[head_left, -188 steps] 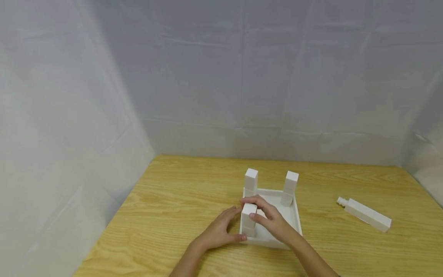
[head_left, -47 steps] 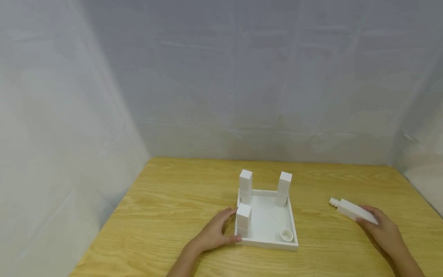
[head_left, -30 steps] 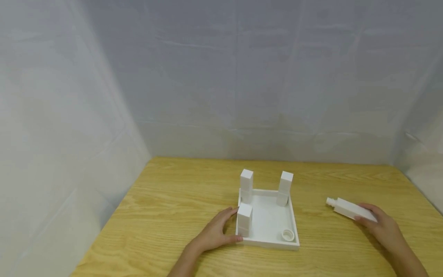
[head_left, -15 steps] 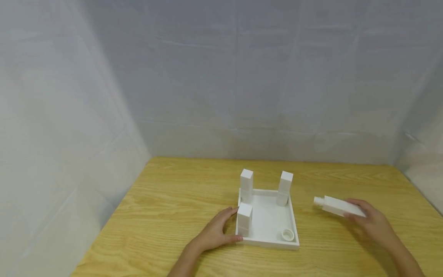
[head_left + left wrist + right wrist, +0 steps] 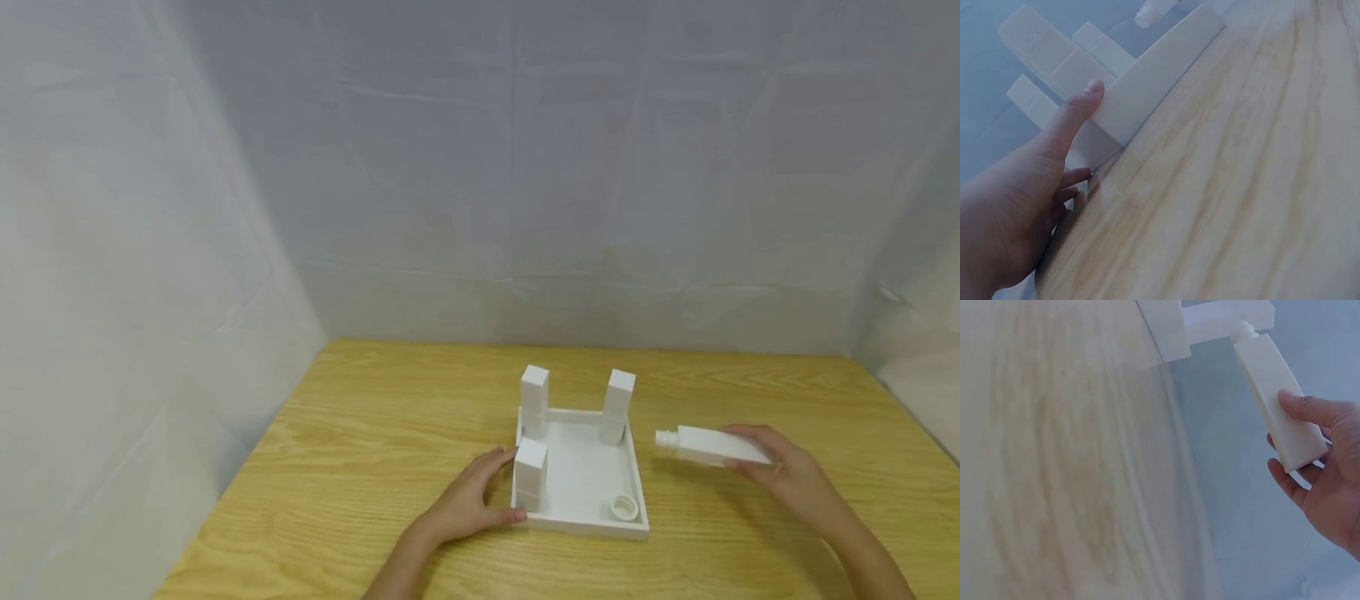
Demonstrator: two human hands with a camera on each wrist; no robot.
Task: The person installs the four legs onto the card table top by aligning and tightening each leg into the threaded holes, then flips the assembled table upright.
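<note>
Right hand (image 5: 791, 479) gripped the leg (image 5: 712, 446), held off the table (image 5: 360, 433) just right of the tray (image 5: 637, 479).
Left hand (image 5: 468, 500), fingers straight, pressed the tray's left wall; bare wood lay open on both sides.

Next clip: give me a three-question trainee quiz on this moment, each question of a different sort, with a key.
1. True or false: the right hand holds the white leg with its threaded end towards the tray.
2. How many legs stand upright in the tray?
A. two
B. three
C. four
3. Fill in: the empty round socket sits in the tray's near-____ corner.

Key
1. True; the leg is gripped at its blunt end, off the wooden table.
2. B; the far-left leg, the far-right leg and the near-left leg.
3. Right; the left hand rests against the tray's opposite, left side.
</note>
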